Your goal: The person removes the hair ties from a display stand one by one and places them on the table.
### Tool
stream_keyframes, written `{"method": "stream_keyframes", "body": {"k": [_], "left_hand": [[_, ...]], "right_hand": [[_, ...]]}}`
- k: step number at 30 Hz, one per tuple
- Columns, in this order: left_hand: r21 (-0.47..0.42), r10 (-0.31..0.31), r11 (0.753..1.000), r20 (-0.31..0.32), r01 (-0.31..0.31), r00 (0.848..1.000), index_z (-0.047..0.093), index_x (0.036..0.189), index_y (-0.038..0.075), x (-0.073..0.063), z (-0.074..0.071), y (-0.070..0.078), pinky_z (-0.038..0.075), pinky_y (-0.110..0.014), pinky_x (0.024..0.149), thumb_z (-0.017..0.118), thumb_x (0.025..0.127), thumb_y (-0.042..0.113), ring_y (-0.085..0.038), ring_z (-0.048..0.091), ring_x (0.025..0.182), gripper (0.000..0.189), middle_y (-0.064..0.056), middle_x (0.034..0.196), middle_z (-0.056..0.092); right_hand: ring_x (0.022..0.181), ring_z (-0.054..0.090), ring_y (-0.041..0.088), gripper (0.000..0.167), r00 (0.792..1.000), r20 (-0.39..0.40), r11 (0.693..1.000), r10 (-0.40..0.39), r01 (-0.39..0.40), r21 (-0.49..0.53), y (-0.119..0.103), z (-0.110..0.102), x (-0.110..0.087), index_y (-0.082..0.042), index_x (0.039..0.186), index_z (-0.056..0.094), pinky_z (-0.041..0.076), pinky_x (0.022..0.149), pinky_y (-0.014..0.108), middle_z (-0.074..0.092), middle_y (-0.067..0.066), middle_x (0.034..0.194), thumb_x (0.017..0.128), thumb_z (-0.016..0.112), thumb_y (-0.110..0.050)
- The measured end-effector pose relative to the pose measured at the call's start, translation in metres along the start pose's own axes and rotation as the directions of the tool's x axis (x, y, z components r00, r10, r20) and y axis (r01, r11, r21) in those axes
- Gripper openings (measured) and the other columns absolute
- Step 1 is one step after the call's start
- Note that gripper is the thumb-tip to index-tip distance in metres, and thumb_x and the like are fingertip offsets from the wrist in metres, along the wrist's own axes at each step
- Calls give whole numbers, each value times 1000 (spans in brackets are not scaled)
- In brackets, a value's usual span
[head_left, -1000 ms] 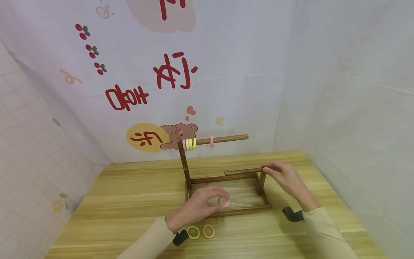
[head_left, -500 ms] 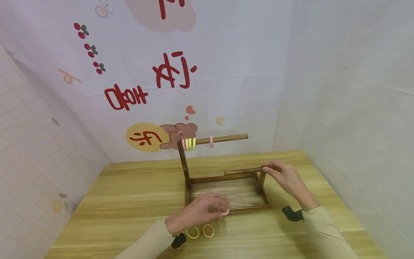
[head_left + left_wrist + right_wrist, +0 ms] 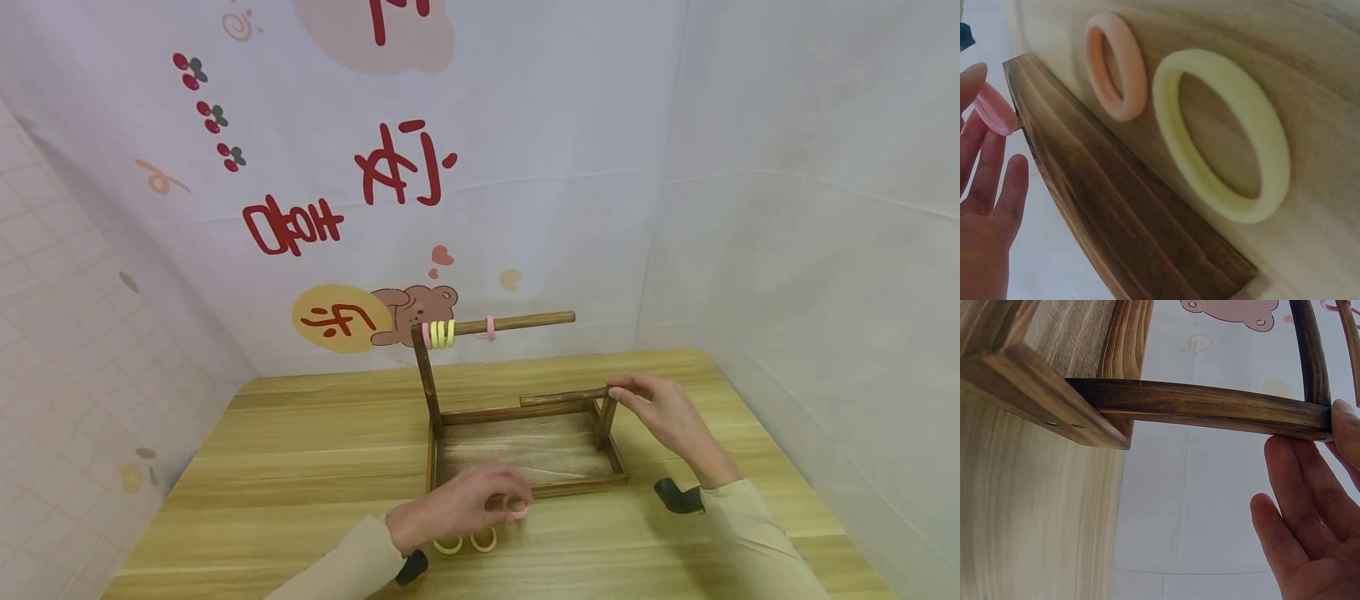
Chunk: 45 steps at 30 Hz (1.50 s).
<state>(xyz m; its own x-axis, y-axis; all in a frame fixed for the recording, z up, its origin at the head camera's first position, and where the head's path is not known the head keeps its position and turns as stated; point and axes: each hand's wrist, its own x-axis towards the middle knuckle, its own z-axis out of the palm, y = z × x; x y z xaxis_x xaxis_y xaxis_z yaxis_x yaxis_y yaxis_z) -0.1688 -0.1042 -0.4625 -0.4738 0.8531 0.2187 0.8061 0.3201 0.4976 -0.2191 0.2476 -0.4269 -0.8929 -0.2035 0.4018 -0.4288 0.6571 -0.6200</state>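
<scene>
My left hand pinches a pink hair tie between thumb and fingers, just in front of the wooden stand. Partly behind that hand, a yellow hair tie and an orange hair tie lie on the table; the left wrist view shows both in full. My right hand holds the top of the stand's short right post, where the lower bar joins it. Nothing hangs on that lower bar.
The stand's taller left post carries an upper bar. Several yellow and pink hair ties sit at its left end, and one pink hair tie hangs near its middle. A printed cloth hangs behind the table.
My left hand has come down and toward me with the pink hair tie, from over the stand's tray to in front of its near rim. The right hand has stayed on the post.
</scene>
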Motion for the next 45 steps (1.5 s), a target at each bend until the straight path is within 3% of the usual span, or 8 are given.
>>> {"method": "stream_keyframes", "body": {"k": [8, 14, 26, 28, 35, 40, 45], "left_hand": [[33, 9, 999, 40, -11, 999, 75, 117, 10, -3, 4, 1, 50, -17, 92, 72, 100, 17, -5, 64, 99, 19, 3, 122, 69], [96, 9, 995, 78, -17, 997, 76, 119, 12, -3, 7, 1, 47, -20, 100, 71, 101, 23, 0, 63, 94, 21, 7, 120, 71], [200, 51, 977, 87, -68, 995, 76, 121, 17, -6, 14, -1, 48, -20, 97, 74, 99, 27, 5, 58, 82, 24, 12, 110, 73], [205, 44, 977, 89, -62, 995, 76, 122, 18, -7, 15, 0, 48, -24, 100, 73, 99, 27, 5, 59, 86, 24, 12, 113, 73], [231, 38, 971, 94, -59, 995, 74, 125, 20, -9, 15, 0, 47, -32, 107, 78, 95, 28, -5, 60, 122, 32, 14, 127, 69], [168, 41, 984, 93, -57, 995, 74, 126, 17, -8, 10, 2, 47, -28, 107, 76, 97, 25, -5, 60, 124, 30, 10, 129, 69], [119, 28, 992, 26, -31, 999, 73, 127, 14, -5, -3, 8, 48, -24, 105, 73, 99, 19, -8, 61, 124, 29, 5, 131, 69]], "right_hand": [[110, 70, 41, 20, 1000, -4, 1000, -5, 5, -1, -1, 1, 0, -9, 115, 76, 55, 90, 60, 77, 10, 112, 102, 69, -22], [109, 71, 40, 21, 1000, -4, 1000, -7, 7, -11, -1, 2, 0, -9, 115, 76, 56, 89, 59, 77, 8, 111, 102, 69, -23], [110, 70, 40, 21, 1000, 1, 1000, -14, 14, -10, 1, 3, 0, -8, 116, 76, 56, 89, 59, 77, 9, 112, 103, 68, -23], [109, 70, 40, 21, 1000, -4, 1000, -18, 18, -10, 1, 3, 0, -8, 116, 76, 56, 89, 60, 77, 9, 112, 103, 68, -23], [110, 70, 41, 21, 1000, 1, 1000, -11, 11, -1, -1, 3, 0, -8, 116, 76, 55, 90, 60, 77, 9, 112, 103, 68, -22], [112, 69, 41, 22, 1000, 12, 1000, 9, -9, 9, -2, 1, 0, -9, 118, 76, 55, 91, 61, 77, 10, 113, 103, 68, -23], [111, 69, 41, 22, 1000, 10, 1000, 14, -14, 4, -3, -1, -1, -9, 117, 76, 55, 91, 60, 77, 10, 113, 103, 68, -23]]}}
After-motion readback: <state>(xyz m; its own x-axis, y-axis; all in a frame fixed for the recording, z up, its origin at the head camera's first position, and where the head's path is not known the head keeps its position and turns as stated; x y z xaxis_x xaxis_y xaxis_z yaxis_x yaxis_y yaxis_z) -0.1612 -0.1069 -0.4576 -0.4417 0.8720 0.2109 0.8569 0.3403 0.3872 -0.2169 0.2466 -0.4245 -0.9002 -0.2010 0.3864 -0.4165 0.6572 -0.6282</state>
